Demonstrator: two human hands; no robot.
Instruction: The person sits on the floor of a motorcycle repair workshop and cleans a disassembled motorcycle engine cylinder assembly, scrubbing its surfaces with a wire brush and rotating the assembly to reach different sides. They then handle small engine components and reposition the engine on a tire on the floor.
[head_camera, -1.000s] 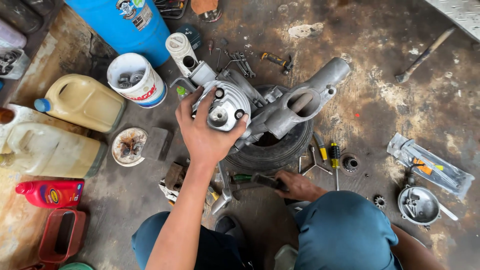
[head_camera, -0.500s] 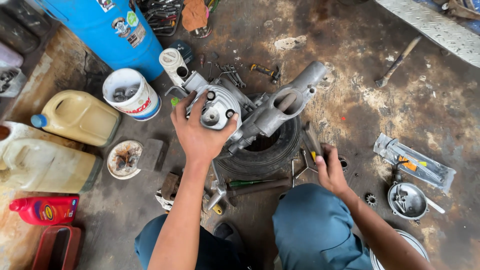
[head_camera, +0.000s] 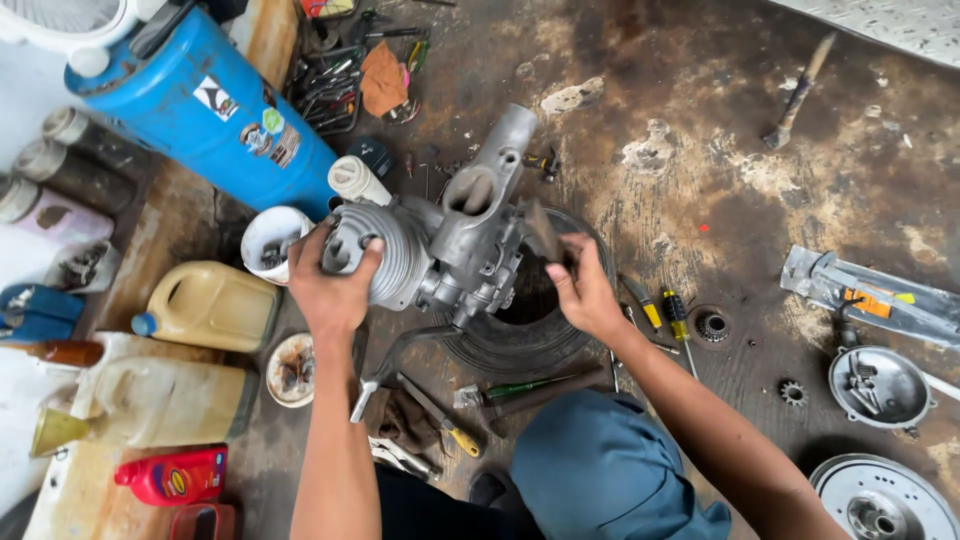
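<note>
A small engine (head_camera: 450, 245) of grey metal rests on an old black tyre (head_camera: 530, 330), which lies on the stained floor (head_camera: 720, 150). The left hand (head_camera: 335, 290) is closed around the finned cylinder end of the engine and grasps it. The right hand (head_camera: 580, 285) touches the other side of the engine, with the fingers bent on a dark part there; I cannot tell if it truly grips this part.

To the left stands a big blue drum (head_camera: 215, 110). Beside it is a white bucket (head_camera: 272, 240) with dark small parts inside, partly hidden by the left hand. Below are two yellowish jerrycans (head_camera: 210, 305), the upper one with a blue cap, and their content does not show. A shallow round dish (head_camera: 292, 370) holds rusty bits. A red bottle (head_camera: 170, 475) lies at the lower left. On the right, a round metal bowl (head_camera: 880, 385) contains some small tools or parts. Two screwdrivers (head_camera: 665, 310) with yellow and black handles lie near the right hand.

Half a second ago the right hand was lower, by the screwdrivers on the floor; now it has come up to the engine. The left hand keeps its hold on the cylinder.
</note>
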